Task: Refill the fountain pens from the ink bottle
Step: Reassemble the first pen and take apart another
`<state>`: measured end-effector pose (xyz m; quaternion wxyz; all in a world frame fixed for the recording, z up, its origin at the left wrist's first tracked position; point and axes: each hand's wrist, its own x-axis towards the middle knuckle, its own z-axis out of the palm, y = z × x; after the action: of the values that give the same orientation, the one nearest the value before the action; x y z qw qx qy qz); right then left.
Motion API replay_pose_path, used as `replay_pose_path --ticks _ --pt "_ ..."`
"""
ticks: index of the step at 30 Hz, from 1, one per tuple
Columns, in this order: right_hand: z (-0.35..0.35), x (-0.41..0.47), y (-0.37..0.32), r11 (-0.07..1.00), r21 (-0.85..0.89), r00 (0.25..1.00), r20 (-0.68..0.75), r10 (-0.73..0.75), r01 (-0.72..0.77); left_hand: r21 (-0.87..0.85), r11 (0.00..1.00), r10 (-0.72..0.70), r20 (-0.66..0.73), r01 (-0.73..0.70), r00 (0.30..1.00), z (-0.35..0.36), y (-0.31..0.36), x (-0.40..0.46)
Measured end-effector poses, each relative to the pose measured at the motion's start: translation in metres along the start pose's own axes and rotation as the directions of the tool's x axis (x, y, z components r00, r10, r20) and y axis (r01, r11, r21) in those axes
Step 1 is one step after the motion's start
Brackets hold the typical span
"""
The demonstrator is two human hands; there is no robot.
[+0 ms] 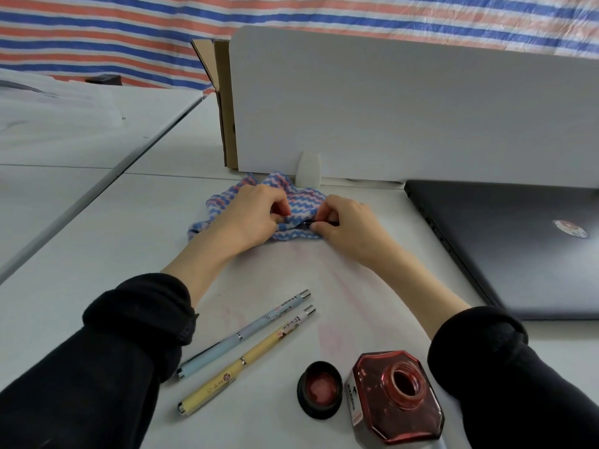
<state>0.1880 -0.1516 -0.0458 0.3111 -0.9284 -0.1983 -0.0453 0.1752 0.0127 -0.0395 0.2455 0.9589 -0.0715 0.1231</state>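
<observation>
An open bottle of red ink (396, 396) stands at the table's near edge, its black cap (320, 389) lying upside down to its left. Two capped fountain pens lie side by side, a light blue one (243, 333) and a yellow one (246, 358). Farther back lies a blue, pink and white zigzag cloth (299, 202). My left hand (249, 218) pinches a fold of the cloth. My right hand (348, 223) pinches a small dark pen part (311, 223) whose end goes into that fold; most of the part is hidden.
A shut dark laptop (515, 244) lies on the right. A white divider panel (405, 105) with a cardboard box (223, 105) behind it stands at the back. Faint pink ink smears (327, 332) mark the white table (97, 228).
</observation>
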Motion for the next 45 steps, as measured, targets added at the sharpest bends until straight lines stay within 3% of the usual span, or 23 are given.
replay_pose_path --ticks 15,21,26,31,36,45 --pt "-0.003 -0.001 -0.001 0.999 -0.051 1.000 0.023 -0.015 0.016 0.064 0.998 0.028 0.027 -0.030 0.999 0.003 0.003 -0.001" --pt "-0.005 0.003 -0.001 0.992 -0.111 0.990 0.124 0.067 -0.053 0.132 0.987 0.085 0.028 -0.088 0.996 0.003 0.002 -0.002" --pt "-0.020 -0.004 0.004 0.981 0.107 0.976 0.167 0.140 -0.159 0.088 0.991 0.101 -0.009 -0.099 0.995 0.004 0.000 -0.006" --pt "-0.040 -0.021 0.018 0.885 0.408 0.963 0.233 0.137 -0.225 -0.075 0.997 0.030 -0.060 -0.034 0.998 0.003 -0.001 -0.013" --pt "-0.048 -0.038 0.018 0.846 0.498 0.973 0.213 0.093 -0.191 -0.253 0.966 -0.069 -0.022 0.062 0.997 -0.010 0.012 -0.022" --pt "-0.071 -0.084 -0.013 0.859 0.508 0.995 0.099 0.022 -0.069 -0.265 0.964 0.054 0.219 0.006 0.974 -0.043 0.053 -0.073"
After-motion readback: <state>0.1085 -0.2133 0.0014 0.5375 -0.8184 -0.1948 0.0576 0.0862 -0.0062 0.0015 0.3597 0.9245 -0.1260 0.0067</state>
